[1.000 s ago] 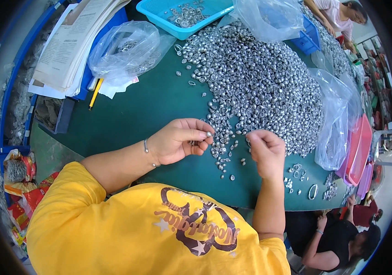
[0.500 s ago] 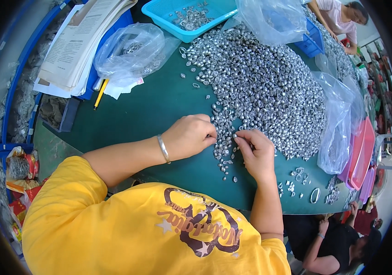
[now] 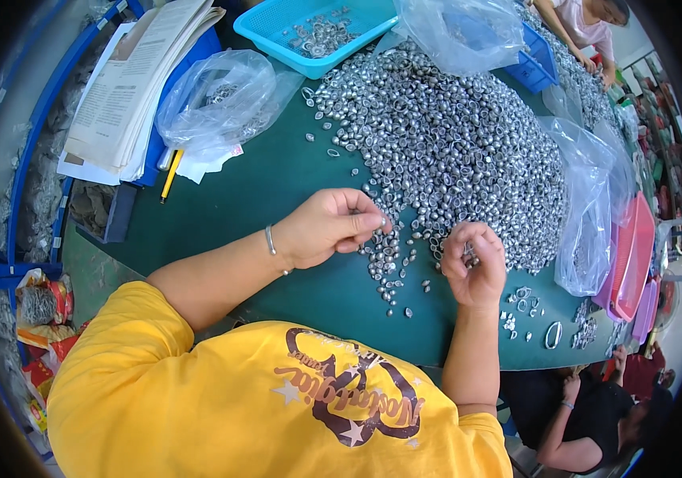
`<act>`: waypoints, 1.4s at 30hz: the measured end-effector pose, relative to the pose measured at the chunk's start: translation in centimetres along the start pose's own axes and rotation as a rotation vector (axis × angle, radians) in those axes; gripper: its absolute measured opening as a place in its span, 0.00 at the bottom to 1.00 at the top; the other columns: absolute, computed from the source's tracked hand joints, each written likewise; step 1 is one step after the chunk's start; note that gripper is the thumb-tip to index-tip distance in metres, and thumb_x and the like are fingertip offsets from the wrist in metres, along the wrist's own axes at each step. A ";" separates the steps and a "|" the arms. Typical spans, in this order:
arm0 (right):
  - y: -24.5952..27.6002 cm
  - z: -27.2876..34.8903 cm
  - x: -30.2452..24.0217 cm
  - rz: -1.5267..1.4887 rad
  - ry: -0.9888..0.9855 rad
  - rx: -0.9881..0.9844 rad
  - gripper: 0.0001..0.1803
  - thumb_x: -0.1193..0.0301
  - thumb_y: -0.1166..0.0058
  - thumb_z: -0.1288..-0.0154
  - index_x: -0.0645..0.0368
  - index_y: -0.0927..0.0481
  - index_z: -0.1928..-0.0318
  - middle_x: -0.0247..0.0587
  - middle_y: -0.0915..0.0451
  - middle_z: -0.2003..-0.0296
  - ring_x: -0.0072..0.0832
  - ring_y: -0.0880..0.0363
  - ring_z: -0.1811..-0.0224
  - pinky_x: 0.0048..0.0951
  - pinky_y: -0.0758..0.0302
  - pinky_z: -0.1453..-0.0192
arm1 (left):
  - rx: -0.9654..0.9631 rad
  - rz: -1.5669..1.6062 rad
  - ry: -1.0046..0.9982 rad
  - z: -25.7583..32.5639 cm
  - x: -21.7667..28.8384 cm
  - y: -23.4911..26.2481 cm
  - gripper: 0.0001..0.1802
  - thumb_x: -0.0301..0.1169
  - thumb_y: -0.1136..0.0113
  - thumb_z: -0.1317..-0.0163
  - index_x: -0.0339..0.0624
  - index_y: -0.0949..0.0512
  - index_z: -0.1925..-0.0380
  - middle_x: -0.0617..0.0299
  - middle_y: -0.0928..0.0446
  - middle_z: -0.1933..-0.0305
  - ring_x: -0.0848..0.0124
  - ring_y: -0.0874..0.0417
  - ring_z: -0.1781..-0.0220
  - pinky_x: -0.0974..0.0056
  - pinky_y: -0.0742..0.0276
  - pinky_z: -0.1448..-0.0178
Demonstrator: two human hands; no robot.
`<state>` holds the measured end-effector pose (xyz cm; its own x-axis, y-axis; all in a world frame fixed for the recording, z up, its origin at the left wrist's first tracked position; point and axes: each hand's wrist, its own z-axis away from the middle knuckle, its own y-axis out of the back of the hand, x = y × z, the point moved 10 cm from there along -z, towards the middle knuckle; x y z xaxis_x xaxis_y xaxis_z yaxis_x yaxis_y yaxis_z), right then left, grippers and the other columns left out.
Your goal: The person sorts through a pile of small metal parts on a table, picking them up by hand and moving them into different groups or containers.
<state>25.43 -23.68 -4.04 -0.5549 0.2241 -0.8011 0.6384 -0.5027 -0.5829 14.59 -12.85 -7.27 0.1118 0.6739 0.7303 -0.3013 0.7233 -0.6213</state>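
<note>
While both arms reach over the green desk (image 3: 221, 211), the left hand (image 3: 329, 229) is just beside the near left edge of a big pile of silver pieces (image 3: 468, 143). Its grip is closed, with thumb and finger pinching a little silver piece (image 3: 382, 224) at the tips. The right hand (image 3: 475, 267) is at the front of the pile with its fingers curled. Some silver shows between its fingers, but I cannot tell if that grip is holding anything.

A few loose pieces lie on the desk between the two hands. The pile spreads wide behind them. At the far side is a light blue basket (image 3: 273, 44) with more silver bits inside. A clear bag (image 3: 197, 111) sits to the left, near a stack of papers (image 3: 121, 95) and a yellow pen (image 3: 171, 177). On the right, another clear bag (image 3: 584, 215) lies against the pile, near a red basket (image 3: 634, 247). A silver oval ring (image 3: 553, 334) lies near the front edge. Two other people are on the right side, one far and one near.
</note>
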 end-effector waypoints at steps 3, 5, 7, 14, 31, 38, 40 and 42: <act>0.7 0.3 -1.7 0.965 0.212 0.226 0.03 0.77 0.45 0.46 0.66 0.21 0.72 0.32 0.26 0.82 0.20 0.29 0.81 0.19 0.35 0.78 | -0.036 0.137 0.005 -0.2 0.1 0.2 0.04 0.26 0.48 0.40 0.37 0.27 0.67 0.59 0.26 0.67 0.81 0.34 0.75 0.79 0.39 0.77; -2.1 0.6 -2.1 1.347 0.470 0.124 0.02 0.76 0.44 0.48 0.62 0.21 0.73 0.40 0.25 0.81 0.32 0.26 0.80 0.27 0.30 0.74 | -0.011 0.187 0.030 -0.3 -0.2 0.3 0.05 0.28 0.47 0.40 0.37 0.27 0.67 0.60 0.26 0.68 0.82 0.33 0.76 0.79 0.39 0.77; -3.2 0.5 -1.4 1.579 0.414 0.118 0.04 0.75 0.43 0.50 0.59 0.21 0.71 0.44 0.25 0.78 0.40 0.25 0.77 0.33 0.28 0.72 | -0.010 0.204 0.059 -0.2 -0.5 0.5 0.06 0.28 0.49 0.39 0.37 0.27 0.66 0.60 0.26 0.67 0.82 0.34 0.75 0.79 0.40 0.77; -2.1 0.4 -0.9 1.333 0.311 0.109 0.03 0.76 0.48 0.46 0.62 0.23 0.70 0.38 0.26 0.79 0.32 0.26 0.79 0.29 0.30 0.76 | -0.028 0.235 0.078 -0.2 -0.7 0.2 0.06 0.29 0.49 0.39 0.37 0.27 0.67 0.60 0.26 0.68 0.81 0.35 0.75 0.79 0.39 0.77; 1.4 -0.1 1.2 0.499 -0.089 0.199 0.07 0.71 0.54 0.36 0.62 0.27 0.65 0.30 0.32 0.84 0.13 0.43 0.87 0.14 0.49 0.85 | 0.048 0.216 0.042 0.1 0.1 0.7 0.08 0.24 0.48 0.41 0.35 0.27 0.61 0.60 0.25 0.64 0.76 0.24 0.65 0.76 0.26 0.63; -3.5 -0.6 -1.2 1.627 0.291 0.109 0.05 0.73 0.46 0.47 0.61 0.22 0.70 0.46 0.23 0.75 0.42 0.23 0.73 0.35 0.27 0.69 | 0.046 0.301 0.076 0.2 -0.7 1.2 0.06 0.27 0.47 0.41 0.38 0.27 0.66 0.61 0.26 0.66 0.78 0.25 0.68 0.76 0.27 0.66; -3.7 -0.8 -0.8 1.734 0.271 0.112 0.06 0.71 0.47 0.46 0.60 0.22 0.70 0.45 0.23 0.73 0.43 0.23 0.72 0.37 0.27 0.68 | 0.038 0.301 0.078 0.2 -0.7 0.9 0.06 0.29 0.47 0.40 0.38 0.27 0.66 0.62 0.26 0.68 0.79 0.28 0.70 0.76 0.29 0.67; -3.8 -0.7 -0.8 1.727 0.271 0.103 0.06 0.71 0.47 0.46 0.60 0.22 0.70 0.46 0.23 0.73 0.43 0.24 0.72 0.37 0.27 0.68 | 0.014 0.329 0.089 0.2 -0.8 0.7 0.06 0.29 0.47 0.40 0.38 0.27 0.67 0.62 0.27 0.68 0.79 0.29 0.71 0.76 0.29 0.67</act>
<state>23.79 -21.33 -1.26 0.7679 -0.4627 -0.4429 0.3092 -0.3377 0.8890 14.09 -12.88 -8.23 0.0884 0.8815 0.4637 -0.3482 0.4636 -0.8148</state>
